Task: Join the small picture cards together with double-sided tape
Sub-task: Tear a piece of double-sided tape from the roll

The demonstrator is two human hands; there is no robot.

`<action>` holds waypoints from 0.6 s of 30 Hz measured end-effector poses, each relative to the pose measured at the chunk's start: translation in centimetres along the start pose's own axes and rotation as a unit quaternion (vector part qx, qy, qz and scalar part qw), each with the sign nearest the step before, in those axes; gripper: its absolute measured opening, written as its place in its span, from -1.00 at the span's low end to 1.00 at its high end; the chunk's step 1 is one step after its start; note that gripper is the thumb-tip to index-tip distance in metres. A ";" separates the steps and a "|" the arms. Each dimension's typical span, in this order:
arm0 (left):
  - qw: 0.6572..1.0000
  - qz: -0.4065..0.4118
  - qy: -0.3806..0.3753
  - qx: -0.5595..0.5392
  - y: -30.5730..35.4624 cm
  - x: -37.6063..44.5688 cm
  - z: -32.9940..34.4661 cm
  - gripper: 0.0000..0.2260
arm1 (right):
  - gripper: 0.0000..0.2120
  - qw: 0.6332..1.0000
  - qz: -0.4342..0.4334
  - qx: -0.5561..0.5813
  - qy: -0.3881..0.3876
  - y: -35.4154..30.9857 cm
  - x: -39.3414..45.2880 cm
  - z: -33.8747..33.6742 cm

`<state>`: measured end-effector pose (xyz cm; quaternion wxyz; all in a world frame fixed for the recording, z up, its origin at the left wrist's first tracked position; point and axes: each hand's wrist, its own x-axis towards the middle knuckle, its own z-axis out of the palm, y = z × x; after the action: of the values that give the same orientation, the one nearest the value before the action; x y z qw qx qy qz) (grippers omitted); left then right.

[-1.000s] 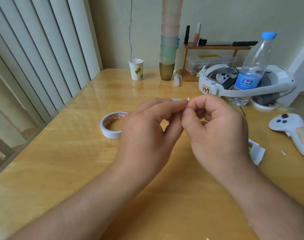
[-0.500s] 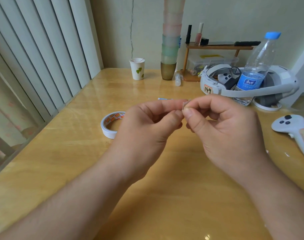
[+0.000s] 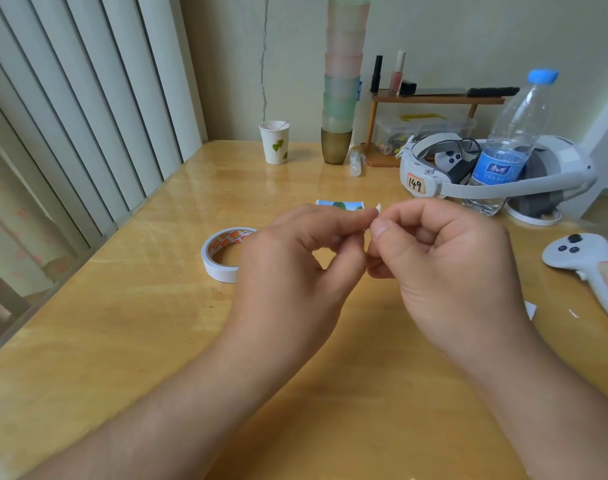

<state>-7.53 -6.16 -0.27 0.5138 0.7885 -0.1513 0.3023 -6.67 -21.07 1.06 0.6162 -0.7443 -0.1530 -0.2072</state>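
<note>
the hands point(image 3: 372, 258) cover most of the white scrap point(image 3: 377, 208) pinched between them. the left one hides the tape roll's point(image 3: 223, 256) right side and the picture card's point(image 3: 340, 204) lower part. the controller point(image 3: 586, 268) runs off the right edge.

One roll of tape point(image 3: 223, 253), one picture card point(image 3: 340, 204) in plain view, one paper cup point(image 3: 275, 143), one water bottle point(image 3: 510, 143), one headset point(image 3: 496, 174), two controllers point(image 3: 586, 268). Stacked tumblers point(image 3: 342, 81): perhaps seven, edges blur together.
</note>
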 end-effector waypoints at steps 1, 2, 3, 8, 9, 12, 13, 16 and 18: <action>1.000 -0.012 -0.002 -0.011 -0.1 0.0 0.1 -0.77 | -0.91 1.000 0.002 0.001 -0.001 0.0 0.0 0.0; 0.999 -0.029 -0.006 -0.027 -0.1 0.0 0.2 -0.78 | -0.91 1.000 0.001 0.001 -0.003 0.0 0.0 0.0; 0.998 -0.046 -0.012 -0.047 -0.1 0.0 0.2 -0.78 | -0.90 1.000 0.001 0.004 -0.005 0.0 0.0 0.0; 0.969 -0.142 -0.070 -0.192 -0.1 0.2 0.2 -0.80 | -0.80 0.999 0.026 0.047 -0.008 0.0 0.2 0.0; 0.961 -0.155 -0.079 -0.214 -0.1 0.3 0.2 -0.81 | -0.80 0.998 0.028 0.052 -0.012 0.0 0.2 0.0; 0.937 -0.188 -0.084 -0.282 0.0 0.5 0.2 -0.83 | -0.85 0.997 0.029 0.067 -0.037 -0.2 0.3 0.0; 0.928 -0.201 -0.082 -0.301 0.0 0.5 0.2 -0.81 | -0.86 0.996 0.032 0.072 -0.046 -0.3 0.3 -0.1; 0.896 -0.242 -0.082 -0.362 -0.2 0.7 0.3 -0.79 | -0.86 0.993 0.041 0.091 -0.062 -0.4 0.3 -0.2; 0.877 -0.262 -0.091 -0.392 0.0 0.7 0.3 -0.83 | -0.86 0.993 0.036 0.095 -0.060 -0.5 0.3 -0.2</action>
<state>-6.89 -6.41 0.05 0.8251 0.5575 -0.0918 -0.0004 -6.65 -21.13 1.68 0.6809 -0.6986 -0.1814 -0.1243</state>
